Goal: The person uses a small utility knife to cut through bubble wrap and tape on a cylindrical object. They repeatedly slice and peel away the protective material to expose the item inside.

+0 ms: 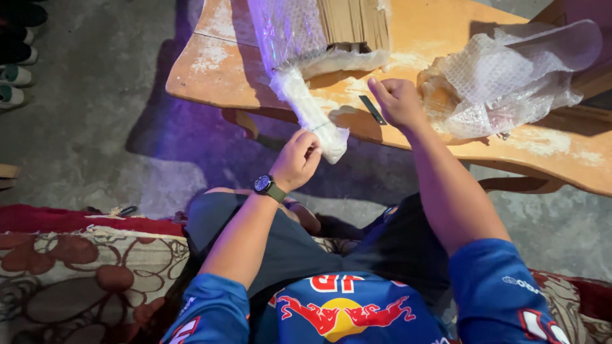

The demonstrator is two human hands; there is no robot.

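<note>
My left hand point(297, 158), with a dark watch on its wrist, grips the lower end of a long roll wrapped in white bubble wrap point(311, 113) that hangs over the edge of the wooden table point(220, 70). The roll's upper end runs under a larger bubble-wrapped bundle with a cardboard box point(344, 28). My right hand point(398, 102) rests on the table with fingers curled, right beside a small dark blade point(371, 109) lying flat; whether it touches the blade is unclear.
A crumpled heap of bubble wrap point(510, 73) lies on the table's right side. Shoes point(16, 57) line the concrete floor at far left. I sit on a floral-patterned cushion point(89, 274) by the table's curved edge.
</note>
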